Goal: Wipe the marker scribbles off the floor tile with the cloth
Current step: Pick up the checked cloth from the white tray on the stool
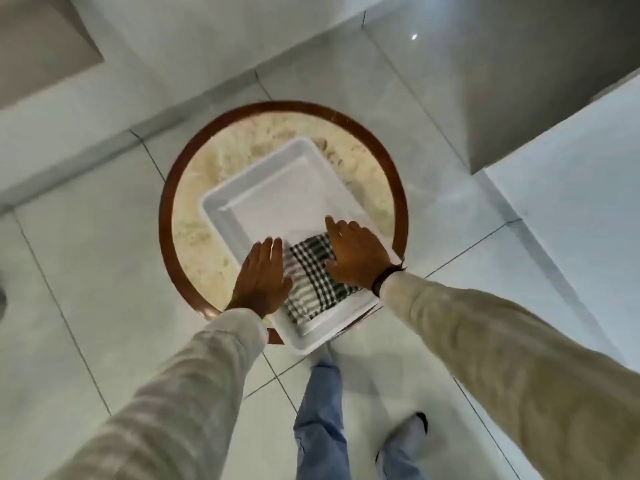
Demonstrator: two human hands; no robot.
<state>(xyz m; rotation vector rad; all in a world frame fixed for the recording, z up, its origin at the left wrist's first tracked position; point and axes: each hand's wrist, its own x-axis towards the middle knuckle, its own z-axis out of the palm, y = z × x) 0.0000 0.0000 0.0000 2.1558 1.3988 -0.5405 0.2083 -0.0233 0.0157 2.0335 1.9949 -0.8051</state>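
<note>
A black-and-white checked cloth (313,278) lies folded in the near end of a white rectangular tray (277,188). The tray rests on a small round table (194,188) with a beige marble top and a brown rim. My left hand (261,277) lies flat over the tray's left edge, fingers together, just touching the cloth's left side. My right hand (356,258) rests on the cloth's right side with its fingers spread. Neither hand visibly grips the cloth. Pale glossy floor tiles (86,271) surround the table; no marker scribbles show on them.
My legs in blue jeans (318,410) and one foot (403,434) stand on the floor just below the table. White walls or cabinet faces rise at the top (207,46) and right (571,202). Grey grout lines cross the tiles.
</note>
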